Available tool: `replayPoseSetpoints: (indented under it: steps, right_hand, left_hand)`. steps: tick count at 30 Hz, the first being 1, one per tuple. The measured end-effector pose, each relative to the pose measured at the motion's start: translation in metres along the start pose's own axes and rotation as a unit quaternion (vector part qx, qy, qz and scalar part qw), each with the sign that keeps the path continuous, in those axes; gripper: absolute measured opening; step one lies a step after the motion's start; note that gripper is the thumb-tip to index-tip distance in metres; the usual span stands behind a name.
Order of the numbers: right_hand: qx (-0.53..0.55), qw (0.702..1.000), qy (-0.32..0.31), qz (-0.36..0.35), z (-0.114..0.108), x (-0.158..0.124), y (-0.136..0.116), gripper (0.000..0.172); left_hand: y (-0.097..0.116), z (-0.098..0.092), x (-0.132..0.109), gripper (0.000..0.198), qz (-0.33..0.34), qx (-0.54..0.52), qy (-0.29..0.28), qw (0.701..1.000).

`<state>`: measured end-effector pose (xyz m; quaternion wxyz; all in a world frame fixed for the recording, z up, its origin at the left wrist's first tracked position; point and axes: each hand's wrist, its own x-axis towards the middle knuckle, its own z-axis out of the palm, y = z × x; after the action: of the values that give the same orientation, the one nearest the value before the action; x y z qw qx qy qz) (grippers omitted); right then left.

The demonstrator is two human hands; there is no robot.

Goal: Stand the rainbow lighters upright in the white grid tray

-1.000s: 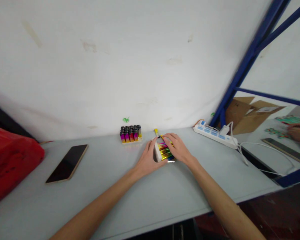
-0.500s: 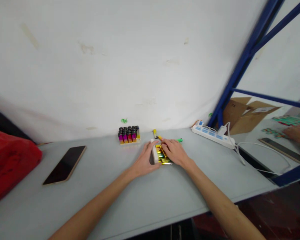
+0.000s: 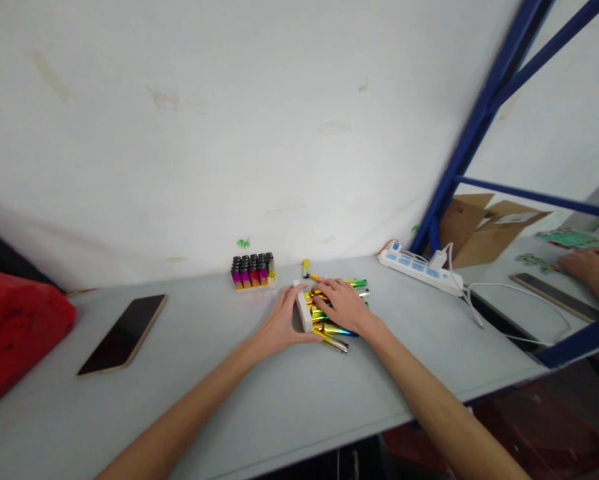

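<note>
Two hands of mine meet over a loose heap of lighters (image 3: 336, 319) at the middle of the table (image 3: 289, 400), a little out from the wall (image 3: 229, 120). My left hand (image 3: 279, 325) lies flat on the table with its fingers together, pressed against a small white tray (image 3: 303, 313) that stands on its edge, a slim plastic block with rounded ends; it steadies the tray without closing round it. My right hand (image 3: 344, 305) rests palm down on top of the heap, fingers spread and slightly curled over the lighters, pressing rather than pinching, so I cannot tell that any one is gripped. The lighters are slender sticks with a glossy, metallic sheen in yellow, green, pink and blue, lying crosswise and fanning out from under my palm toward the table's near side. Behind them, close to the wall, a full tray of lighters (image 3: 252, 271) stands upright in tidy rows, black caps over pink and orange bodies. The table is smooth, matte and pale grey. A dark, glassy phone (image 3: 123, 334) lies flat well off to my left, beside a crumpled red bag (image 3: 14, 333). A white power strip (image 3: 419, 268) with blue sockets and a trailing cable lies to my right, before a blue steel frame (image 3: 479, 120), a cardboard box (image 3: 484, 223), and another person's hand (image 3: 586, 263).
</note>
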<state>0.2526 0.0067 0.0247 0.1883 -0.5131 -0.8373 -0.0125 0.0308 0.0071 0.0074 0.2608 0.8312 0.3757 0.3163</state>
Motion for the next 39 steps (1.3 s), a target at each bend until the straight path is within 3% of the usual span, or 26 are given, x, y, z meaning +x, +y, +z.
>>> replayPoseSetpoints:
  steps: [5,11,20,26,34,39]
  right_hand:
    - [0.006,1.000,0.011,-0.017,-0.001,0.002,-0.009,0.035]
    - [0.017,0.995,-0.012,-0.099,0.007,0.002,-0.013,0.036]
    - [0.008,0.999,0.015,-0.027,0.005,-0.001,-0.009,0.031]
    - [0.004,0.996,-0.006,-0.088,0.010,-0.001,-0.019,0.034]
    - [0.014,0.997,0.001,-0.078,0.000,-0.004,-0.018,0.038]
    - [0.036,0.993,-0.011,-0.108,0.001,-0.004,-0.022,0.034]
  left_hand:
    - [0.006,0.007,0.000,0.106,0.010,0.020,0.023,0.999]
    - [0.014,0.020,0.004,0.099,-0.017,0.020,0.071,0.997]
    - [0.003,-0.002,-0.002,0.115,-0.011,0.018,0.032,0.999]
    - [-0.001,-0.004,-0.001,0.114,-0.019,0.025,0.022,0.999]
    - [-0.015,-0.025,-0.004,0.109,-0.015,0.035,0.021,0.999]
    - [-0.016,-0.030,-0.004,0.109,-0.004,0.047,0.002,0.999]
